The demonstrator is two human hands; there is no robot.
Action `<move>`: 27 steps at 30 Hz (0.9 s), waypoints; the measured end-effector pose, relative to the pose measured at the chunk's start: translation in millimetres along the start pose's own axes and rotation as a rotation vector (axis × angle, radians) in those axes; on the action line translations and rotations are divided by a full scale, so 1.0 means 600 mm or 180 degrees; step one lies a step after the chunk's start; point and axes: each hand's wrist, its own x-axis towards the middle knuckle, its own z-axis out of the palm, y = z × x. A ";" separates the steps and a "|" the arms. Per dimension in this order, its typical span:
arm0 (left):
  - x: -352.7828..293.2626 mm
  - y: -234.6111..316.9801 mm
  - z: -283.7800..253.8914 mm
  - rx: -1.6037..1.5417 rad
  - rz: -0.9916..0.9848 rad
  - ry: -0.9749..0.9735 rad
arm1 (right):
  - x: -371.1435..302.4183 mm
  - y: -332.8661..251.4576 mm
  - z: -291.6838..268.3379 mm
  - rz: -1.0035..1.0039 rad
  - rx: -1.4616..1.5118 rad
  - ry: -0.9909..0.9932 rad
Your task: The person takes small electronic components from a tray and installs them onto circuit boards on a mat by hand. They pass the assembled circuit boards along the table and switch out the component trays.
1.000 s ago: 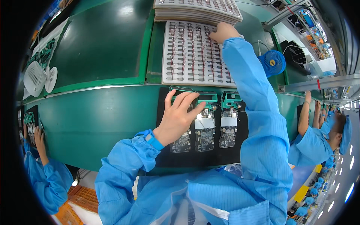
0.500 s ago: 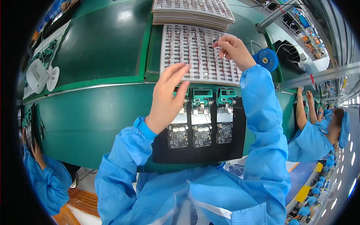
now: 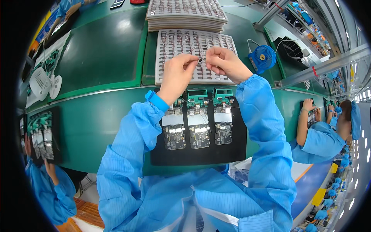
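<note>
My left hand (image 3: 178, 75) pinches a small dark square component (image 3: 200, 60) between thumb and fingertips, above the front part of a white foam tray (image 3: 158, 62). Rows of small dark parts with thin reddish wires fill that tray. Close beside the component, my right hand (image 3: 226, 65) is closed in a pinch; what sits between its fingertips is too small to make out. Nearer me, circuit boards with green frames at their far ends, among them a middle board (image 3: 199, 133), lie side by side on a black mat (image 3: 234, 154). My left wrist partly covers the leftmost board.
Behind the tray rises a stack of similar trays (image 3: 185, 27). A blue fan (image 3: 264, 58) stands to its right, a white fan (image 3: 40, 83) at far left. Co-workers sit on both sides, one at the right (image 3: 320, 139) handling a board. A metal rail (image 3: 324, 63) crosses the right.
My right hand has come left and nearer from the tray's far right part. My left hand has moved right to meet it and now pinches the component. The view has shifted slightly.
</note>
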 end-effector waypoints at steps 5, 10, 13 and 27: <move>0.026 0.002 0.013 0.0469 0.0228 0.0092 | -0.015 0.003 -0.043 -0.0057 0.0423 -0.0187; 0.077 -0.027 0.023 0.0625 0.0294 0.0163 | -0.029 -0.012 -0.072 -0.0281 0.0731 0.0176; 0.139 -0.034 0.047 0.0217 -0.0094 0.0140 | -0.038 -0.013 -0.089 -0.0174 0.0210 0.0376; 0.330 -0.141 0.151 0.1653 0.0722 0.0006 | -0.077 0.014 -0.152 0.0047 -0.0145 0.0330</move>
